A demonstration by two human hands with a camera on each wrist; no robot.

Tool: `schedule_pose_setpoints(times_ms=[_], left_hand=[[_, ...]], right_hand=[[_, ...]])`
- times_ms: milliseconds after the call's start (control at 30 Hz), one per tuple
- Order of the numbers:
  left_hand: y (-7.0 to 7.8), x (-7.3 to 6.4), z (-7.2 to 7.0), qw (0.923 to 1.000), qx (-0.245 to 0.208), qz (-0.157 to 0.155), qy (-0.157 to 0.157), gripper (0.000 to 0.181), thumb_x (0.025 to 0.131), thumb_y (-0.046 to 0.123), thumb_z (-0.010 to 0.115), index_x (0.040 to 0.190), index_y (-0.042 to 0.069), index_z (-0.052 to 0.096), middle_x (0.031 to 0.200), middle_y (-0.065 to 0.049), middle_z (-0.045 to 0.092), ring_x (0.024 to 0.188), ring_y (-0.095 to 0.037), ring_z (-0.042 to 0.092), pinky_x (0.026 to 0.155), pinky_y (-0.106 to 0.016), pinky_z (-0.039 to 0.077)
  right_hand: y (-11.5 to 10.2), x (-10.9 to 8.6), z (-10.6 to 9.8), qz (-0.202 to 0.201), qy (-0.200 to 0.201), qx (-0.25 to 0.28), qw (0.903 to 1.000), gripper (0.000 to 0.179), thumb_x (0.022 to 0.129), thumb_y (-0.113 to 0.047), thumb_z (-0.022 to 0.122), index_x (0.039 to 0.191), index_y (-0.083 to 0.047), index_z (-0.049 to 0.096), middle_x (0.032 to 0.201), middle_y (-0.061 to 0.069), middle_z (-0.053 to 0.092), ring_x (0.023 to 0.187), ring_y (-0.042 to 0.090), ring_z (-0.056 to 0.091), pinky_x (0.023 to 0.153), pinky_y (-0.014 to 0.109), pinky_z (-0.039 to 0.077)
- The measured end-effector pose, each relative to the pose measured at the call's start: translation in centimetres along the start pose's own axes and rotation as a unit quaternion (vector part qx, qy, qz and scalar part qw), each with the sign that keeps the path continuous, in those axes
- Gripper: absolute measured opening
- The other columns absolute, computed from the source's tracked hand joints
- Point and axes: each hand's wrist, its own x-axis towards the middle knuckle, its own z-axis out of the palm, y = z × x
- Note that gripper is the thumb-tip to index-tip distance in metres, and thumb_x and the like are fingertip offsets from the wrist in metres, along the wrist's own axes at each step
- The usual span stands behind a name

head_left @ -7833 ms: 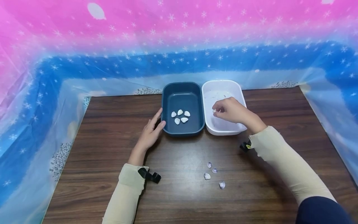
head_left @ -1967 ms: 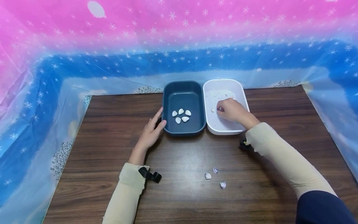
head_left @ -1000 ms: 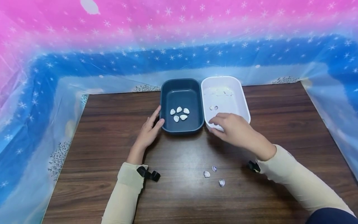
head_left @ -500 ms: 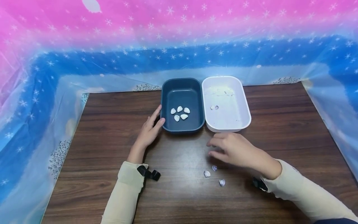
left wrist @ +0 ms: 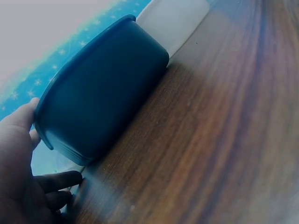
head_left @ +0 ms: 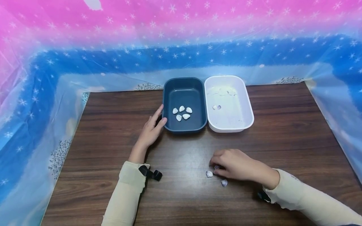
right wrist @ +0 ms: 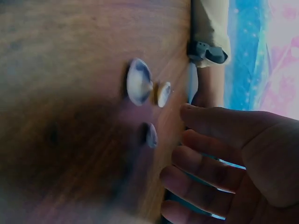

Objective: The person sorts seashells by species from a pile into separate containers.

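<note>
My left hand (head_left: 149,133) rests with extended fingers and thumb against the left side of a dark blue plastic tub (head_left: 185,129). Several white seashells (head_left: 186,116) lie inside that tub. Low over the table, my right hand (head_left: 236,164) has its thumb and fingers parted around a small purple seashell (head_left: 216,167), partly hidden in the head view. A whitish shell (head_left: 209,174) lies just left of the thumb, and another purple-tinted shell (head_left: 224,182) lies below it. In the right wrist view the fingers (right wrist: 187,158) are apart from all three shells.
A white plastic tub (head_left: 230,129) stands directly right of the dark one, with two small shells (head_left: 219,107) in it. Both sit near the back edge of the wooden table (head_left: 113,119). A pink and blue snowflake cloth (head_left: 181,56) hangs behind.
A second shell has gone from the table into the white tub, released by my right hand. That hand has since come back toward me, down to the three table shells. My left hand stays put.
</note>
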Motion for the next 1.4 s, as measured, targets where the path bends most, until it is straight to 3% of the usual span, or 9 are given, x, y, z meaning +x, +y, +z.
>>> schedule_pose_setpoints(times_ms=[333, 867, 1033, 1400], left_hand=[[0.0, 0.2, -0.2, 1.0000, -0.003, 0.008, -0.001, 0.062, 0.112, 0.040, 0.051, 0.169, 0.031, 0.028, 0.166, -0.011, 0.041, 0.157, -0.027, 0.031, 0.131, -0.049, 0.003], [0.2, 0.0, -0.1, 1.0000, 0.002, 0.004, 0.001, 0.062, 0.112, 0.042, 0.050, 0.169, 0.032, 0.027, 0.168, -0.009, 0.038, 0.157, -0.028, 0.032, 0.131, -0.049, 0.003], [0.1, 0.0, -0.1, 1.0000, 0.001, 0.003, 0.001, 0.062, 0.112, 0.042, 0.050, 0.169, 0.033, 0.027, 0.168, -0.010, 0.038, 0.156, -0.028, 0.033, 0.131, -0.050, 0.003], [0.1, -0.1, 0.1, 1.0000, 0.004, -0.002, -0.001, 0.063, 0.112, 0.044, 0.050, 0.169, 0.033, 0.026, 0.169, -0.009, 0.037, 0.156, -0.030, 0.033, 0.131, -0.051, 0.002]], right_hand=[[0.2, -0.2, 0.0, 0.014, -0.038, -0.015, 0.9991, 0.019, 0.084, -0.016, 0.086, 0.101, -0.013, 0.077, 0.092, -0.006, 0.067, 0.079, 0.007, 0.063, 0.068, 0.035, 0.057], [0.5, -0.1, 0.2, 0.012, -0.036, -0.023, 0.9990, 0.010, 0.087, -0.015, 0.083, 0.089, -0.016, 0.073, 0.082, -0.010, 0.063, 0.072, 0.006, 0.060, 0.062, 0.031, 0.053], [1.1, -0.1, -1.6, 0.019, -0.037, -0.010, 0.9991, 0.010, 0.087, -0.017, 0.082, 0.086, -0.018, 0.072, 0.079, -0.010, 0.064, 0.069, 0.003, 0.056, 0.061, 0.030, 0.053], [3.6, 0.8, -8.0, 0.059, -0.037, 0.008, 0.9976, 0.003, 0.093, -0.017, 0.079, 0.092, -0.020, 0.078, 0.087, -0.011, 0.070, 0.081, 0.007, 0.066, 0.075, 0.036, 0.058]])
